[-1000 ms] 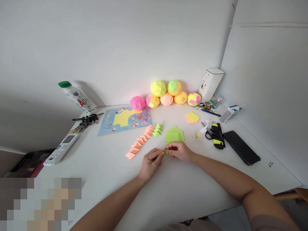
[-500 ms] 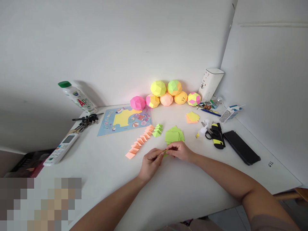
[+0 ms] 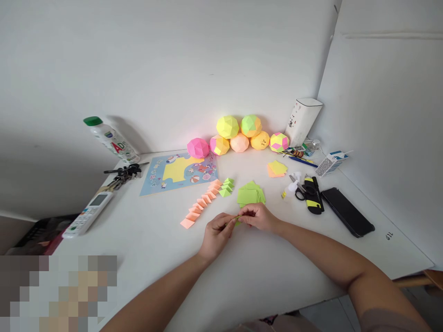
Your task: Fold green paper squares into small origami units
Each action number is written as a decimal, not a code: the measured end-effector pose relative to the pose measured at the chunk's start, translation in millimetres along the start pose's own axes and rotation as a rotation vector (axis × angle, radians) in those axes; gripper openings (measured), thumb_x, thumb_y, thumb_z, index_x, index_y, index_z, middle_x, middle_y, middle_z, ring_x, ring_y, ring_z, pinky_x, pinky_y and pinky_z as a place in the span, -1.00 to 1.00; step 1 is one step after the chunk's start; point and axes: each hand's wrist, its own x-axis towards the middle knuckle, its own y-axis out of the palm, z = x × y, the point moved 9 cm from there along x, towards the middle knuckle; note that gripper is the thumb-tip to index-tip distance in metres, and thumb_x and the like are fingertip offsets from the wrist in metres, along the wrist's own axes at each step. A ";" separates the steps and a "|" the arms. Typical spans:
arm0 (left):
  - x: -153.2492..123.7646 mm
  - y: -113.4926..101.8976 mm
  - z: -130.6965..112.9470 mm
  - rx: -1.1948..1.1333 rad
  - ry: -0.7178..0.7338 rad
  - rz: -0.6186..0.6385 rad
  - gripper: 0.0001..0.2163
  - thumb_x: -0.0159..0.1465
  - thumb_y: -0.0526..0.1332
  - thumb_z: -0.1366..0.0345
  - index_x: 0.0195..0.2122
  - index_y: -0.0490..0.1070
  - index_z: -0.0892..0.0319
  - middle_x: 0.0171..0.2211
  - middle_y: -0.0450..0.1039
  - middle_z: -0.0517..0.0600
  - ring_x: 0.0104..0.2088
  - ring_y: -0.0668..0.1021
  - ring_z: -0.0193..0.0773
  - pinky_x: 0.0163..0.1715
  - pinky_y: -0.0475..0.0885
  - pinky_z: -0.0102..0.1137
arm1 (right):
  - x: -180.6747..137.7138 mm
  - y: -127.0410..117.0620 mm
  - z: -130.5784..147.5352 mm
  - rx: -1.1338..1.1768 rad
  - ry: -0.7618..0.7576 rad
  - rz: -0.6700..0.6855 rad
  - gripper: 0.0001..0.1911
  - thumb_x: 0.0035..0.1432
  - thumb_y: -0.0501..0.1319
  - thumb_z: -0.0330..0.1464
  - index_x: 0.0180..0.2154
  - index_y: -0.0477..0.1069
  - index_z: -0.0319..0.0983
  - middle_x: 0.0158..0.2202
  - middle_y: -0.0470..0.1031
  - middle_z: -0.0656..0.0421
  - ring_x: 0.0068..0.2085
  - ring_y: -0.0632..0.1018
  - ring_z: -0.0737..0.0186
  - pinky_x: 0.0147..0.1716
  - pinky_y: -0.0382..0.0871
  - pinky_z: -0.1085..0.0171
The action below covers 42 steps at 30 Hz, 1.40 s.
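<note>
My left hand (image 3: 216,233) and my right hand (image 3: 258,216) meet over the white table (image 3: 155,249), both pinched on one small green paper piece (image 3: 237,218) held between the fingertips. Just behind the hands lies a loose stack of green paper squares (image 3: 249,194). To its left runs a slanted row of folded orange paper units (image 3: 200,204), ending in a few folded green units (image 3: 226,186). Several paper polyhedron balls (image 3: 238,133) in pink, yellow, orange and green sit against the back wall.
A bottle (image 3: 110,139), keys (image 3: 122,174) and a remote (image 3: 88,213) lie at the left, by a blue sheet (image 3: 180,171). At the right are orange-yellow squares (image 3: 277,168), scissors (image 3: 304,189), a phone (image 3: 347,211), a white box (image 3: 302,121) and a small carton (image 3: 330,163).
</note>
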 end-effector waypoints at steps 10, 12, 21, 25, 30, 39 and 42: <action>-0.7 0.0 2.1 -0.041 -0.024 -0.007 -0.81 0.21 0.18 0.21 -0.35 0.53 0.18 -0.52 0.35 -0.07 -0.62 0.34 -0.42 -0.58 0.28 -0.47 | -1.5 0.2 3.5 -0.088 -0.008 0.014 -0.73 0.09 0.23 -0.20 -0.41 0.44 -0.30 -0.62 0.32 0.27 -0.61 0.33 0.40 -0.61 0.24 0.38; -1.0 0.5 4.0 -0.052 -0.042 -0.005 -0.81 0.20 0.19 0.20 -0.34 0.53 0.18 -0.55 0.33 -0.09 -0.62 0.34 -0.42 -0.60 0.28 -0.48 | -1.5 0.4 5.3 -0.102 -0.021 0.018 -0.73 0.10 0.22 -0.20 -0.41 0.44 -0.30 -0.62 0.32 0.27 -0.60 0.33 0.40 -0.61 0.24 0.38; -4.2 4.8 10.7 -0.099 -0.158 0.017 -0.74 0.17 0.19 0.13 -0.33 0.52 0.23 -0.69 0.21 -0.16 -0.68 0.23 -0.44 -0.70 0.14 -0.51 | -2.6 2.1 11.5 -0.094 -0.022 0.039 -0.73 0.10 0.21 -0.20 -0.44 0.40 -0.30 -0.62 0.29 0.27 -0.60 0.29 0.42 -0.62 0.17 0.40; -4.2 2.5 6.0 -0.074 -0.161 0.002 -0.74 0.15 0.20 0.12 -0.39 0.52 0.22 -0.71 0.23 -0.15 -0.69 0.25 -0.42 -0.69 0.15 -0.49 | -3.3 3.8 14.8 -0.099 -0.035 0.049 -0.74 0.09 0.21 -0.21 -0.44 0.40 -0.30 -0.60 0.30 0.26 -0.58 0.29 0.42 -0.62 0.16 0.40; -4.8 -1.3 6.0 -0.060 -0.174 -0.023 -0.74 0.15 0.18 0.12 -0.45 0.51 0.22 -0.75 0.24 -0.14 -0.69 0.28 -0.38 -0.66 0.20 -0.46 | -2.9 2.4 11.8 -0.027 -0.003 0.042 -0.74 0.07 0.22 -0.21 -0.44 0.37 -0.30 -0.61 0.27 0.28 -0.60 0.26 0.44 -0.63 0.16 0.41; -6.3 -6.8 20.1 -0.138 -0.251 -0.096 -0.71 0.15 0.20 0.06 -0.48 0.44 0.22 -0.75 0.26 -0.16 -0.69 0.28 -0.41 -0.65 0.20 -0.48 | -1.1 -9.7 9.5 0.101 0.050 -0.063 -0.73 0.03 0.25 -0.21 -0.47 0.31 -0.28 -0.60 0.29 0.28 -0.60 0.34 0.42 -0.62 0.23 0.40; -6.9 -9.0 25.6 -0.217 -0.277 -0.147 -0.69 0.14 0.20 0.04 -0.52 0.36 0.21 -0.74 0.27 -0.15 -0.69 0.30 -0.41 -0.65 0.20 -0.49 | -2.8 -16.3 16.3 0.033 -0.026 -0.152 -0.75 0.10 0.19 -0.21 -0.44 0.30 -0.26 -0.63 0.29 0.28 -0.62 0.35 0.40 -0.64 0.23 0.40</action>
